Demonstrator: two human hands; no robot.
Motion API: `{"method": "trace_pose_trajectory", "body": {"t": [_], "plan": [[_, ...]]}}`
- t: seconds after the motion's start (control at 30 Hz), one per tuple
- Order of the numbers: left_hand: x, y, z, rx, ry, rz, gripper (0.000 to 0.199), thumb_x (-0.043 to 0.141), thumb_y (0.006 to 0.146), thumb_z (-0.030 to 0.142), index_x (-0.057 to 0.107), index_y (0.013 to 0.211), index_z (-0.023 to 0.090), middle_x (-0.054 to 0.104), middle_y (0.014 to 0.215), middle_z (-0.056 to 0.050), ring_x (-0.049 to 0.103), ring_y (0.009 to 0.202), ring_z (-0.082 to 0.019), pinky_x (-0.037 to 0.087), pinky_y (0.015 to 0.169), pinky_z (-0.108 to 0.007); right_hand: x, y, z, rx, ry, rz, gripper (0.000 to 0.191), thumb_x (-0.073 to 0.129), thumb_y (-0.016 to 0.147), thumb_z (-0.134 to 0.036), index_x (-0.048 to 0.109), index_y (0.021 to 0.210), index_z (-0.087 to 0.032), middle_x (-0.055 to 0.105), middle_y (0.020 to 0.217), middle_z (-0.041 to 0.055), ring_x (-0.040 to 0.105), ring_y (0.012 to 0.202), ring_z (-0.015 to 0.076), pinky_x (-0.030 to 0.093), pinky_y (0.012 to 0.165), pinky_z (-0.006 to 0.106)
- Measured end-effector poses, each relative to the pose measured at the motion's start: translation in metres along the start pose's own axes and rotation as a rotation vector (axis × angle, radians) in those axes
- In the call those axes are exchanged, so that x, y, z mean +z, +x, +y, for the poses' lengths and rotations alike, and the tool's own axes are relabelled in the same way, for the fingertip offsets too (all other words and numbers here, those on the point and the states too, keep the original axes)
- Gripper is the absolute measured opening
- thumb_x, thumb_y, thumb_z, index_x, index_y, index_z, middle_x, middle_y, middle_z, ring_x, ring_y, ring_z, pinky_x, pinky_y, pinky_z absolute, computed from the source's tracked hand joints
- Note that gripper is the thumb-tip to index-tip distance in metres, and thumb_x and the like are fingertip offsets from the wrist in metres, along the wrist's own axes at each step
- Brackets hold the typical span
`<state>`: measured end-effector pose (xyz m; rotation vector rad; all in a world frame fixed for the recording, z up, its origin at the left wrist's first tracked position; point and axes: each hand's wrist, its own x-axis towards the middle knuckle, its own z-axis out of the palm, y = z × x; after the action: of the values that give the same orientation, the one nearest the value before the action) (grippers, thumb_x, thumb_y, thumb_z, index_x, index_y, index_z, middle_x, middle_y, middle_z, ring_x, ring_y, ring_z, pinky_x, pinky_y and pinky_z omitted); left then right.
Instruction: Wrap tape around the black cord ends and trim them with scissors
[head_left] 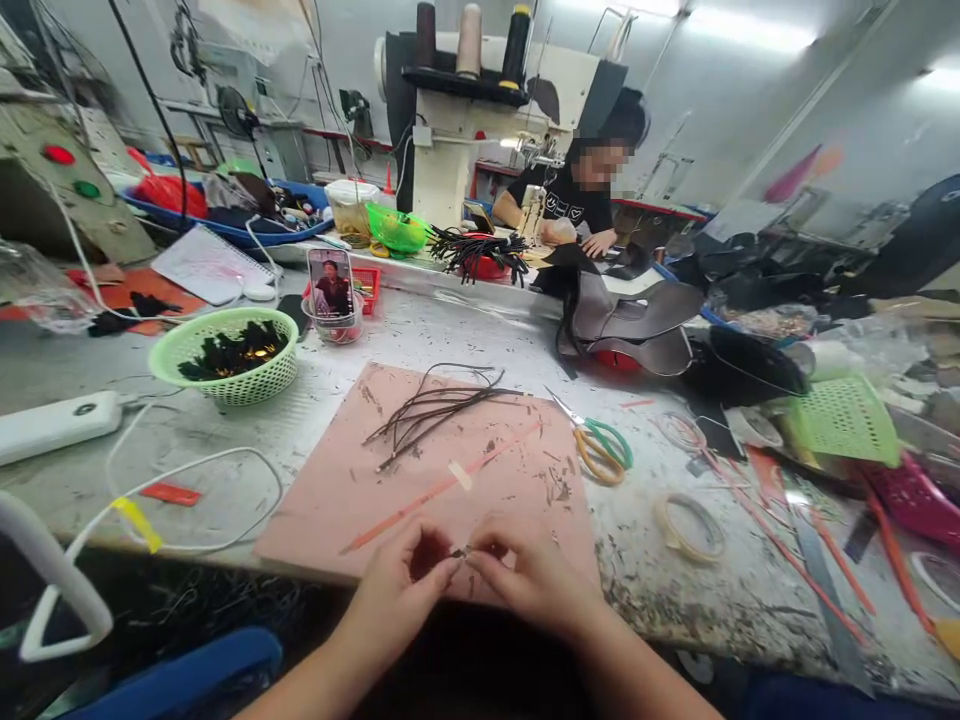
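Pink board (315, 510), flat on the worktop (637, 590) at the near edge; the work sits low over it.

Bit (460, 553) – one, small and dark, between the two hands above the board's near edge. Most of it is hidden by fingers; exact form cannot be told. Likely very light, easily dropped; probably best taken by its ends, between thumb and forefinger.

Left hand (405, 570) – thumb and forefinger brought together at the tips, apparently pinching the bit; the other fingers curl in behind.

Right hand (525, 570) – the same pinch from the other side, tips almost meeting the left's; what share of the bit it grips cannot be told.

Cords (442, 410) – several, dark, thin, loosely fanned on the far part of the board. Some run straight, one or two bend in an arc: likely springy rather than limp, light, not fragile. Best lifted singly near an end, where they splay clear; mid-bundle they cross and could drag neighbours along.

Strip (405, 513) – orange, slanting across the board between cords and hands.

Scissors (604, 450) – green and orange handles, at the board's right edge.
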<state>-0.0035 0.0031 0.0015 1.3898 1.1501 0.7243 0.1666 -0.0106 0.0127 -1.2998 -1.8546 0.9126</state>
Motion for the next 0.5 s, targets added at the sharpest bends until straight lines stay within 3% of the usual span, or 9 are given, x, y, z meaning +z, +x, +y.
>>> {"method": "trace_pose_trajectory", "body": {"t": [0.1, 0.17, 0.27, 0.37, 0.43, 0.5], "plan": [[-0.015, -0.003, -0.007, -0.017, 0.074, 0.016, 0.008, 0.056, 0.066, 0.024, 0.055, 0.072, 0.019, 0.054, 0.065, 0.002, 0.049, 0.060, -0.014, 0.041, 0.058, -0.027, -0.014, 0.007, 0.003, 0.026, 0.045, 0.104, 0.009, 0.053, 0.073, -0.016, 0.057, 0.065, -0.019, 0.059, 0.063, 0.0009, 0.054, 0.060, 0.0118, 0.043, 0.055, 0.023], [-0.022, -0.005, -0.010, -0.045, 0.070, 0.035, 0.010, 0.056, 0.067, 0.026, 0.054, 0.073, 0.019, 0.054, 0.065, 0.002, 0.048, 0.056, -0.014, 0.041, 0.054, -0.027, -0.016, 0.010, 0.002, 0.075, 0.078, 0.046, 0.003, 0.057, 0.070, -0.018, 0.060, 0.072, -0.018, 0.061, 0.069, 0.0014, 0.055, 0.061, 0.0115, 0.044, 0.054, 0.022], [-0.025, -0.006, -0.009, -0.017, 0.086, 0.037, 0.009, 0.054, 0.068, 0.028, 0.053, 0.070, 0.019, 0.052, 0.062, 0.003, 0.048, 0.055, -0.013, 0.041, 0.053, -0.027, 0.002, 0.013, -0.008, 0.134, 0.085, -0.088, 0.011, 0.062, 0.070, -0.023, 0.062, 0.080, -0.017, 0.063, 0.076, 0.0026, 0.056, 0.062, 0.0113, 0.045, 0.054, 0.021], [-0.025, -0.008, -0.007, 0.038, 0.140, -0.012, 0.006, 0.053, 0.070, 0.026, 0.053, 0.070, 0.020, 0.053, 0.063, 0.002, 0.050, 0.058, -0.014, 0.042, 0.056, -0.026, 0.019, 0.013, -0.018, 0.136, 0.037, -0.107, 0.007, 0.055, 0.075, -0.019, 0.062, 0.073, -0.018, 0.063, 0.072, 0.0018, 0.057, 0.063, 0.0115, 0.045, 0.055, 0.021], [-0.029, -0.012, -0.010, 0.041, 0.174, -0.044, 0.008, 0.053, 0.072, 0.025, 0.055, 0.077, 0.020, 0.057, 0.069, 0.001, 0.053, 0.063, -0.014, 0.043, 0.061, -0.026, 0.013, 0.008, -0.019, 0.065, -0.008, -0.033, 0.010, 0.052, 0.077, -0.016, 0.061, 0.072, -0.019, 0.063, 0.070, 0.0012, 0.057, 0.065, 0.0123, 0.046, 0.057, 0.022], [-0.040, -0.021, -0.019, 0.027, 0.238, -0.077, 0.013, 0.051, 0.074, 0.025, 0.057, 0.085, 0.020, 0.060, 0.076, 0.000, 0.055, 0.069, -0.015, 0.044, 0.066, -0.026, -0.009, -0.002, -0.014, 0.003, -0.038, 0.162, 0.008, 0.053, 0.079, -0.019, 0.060, 0.076, -0.020, 0.062, 0.071, 0.0010, 0.057, 0.065, 0.0129, 0.047, 0.058, 0.024]]}}
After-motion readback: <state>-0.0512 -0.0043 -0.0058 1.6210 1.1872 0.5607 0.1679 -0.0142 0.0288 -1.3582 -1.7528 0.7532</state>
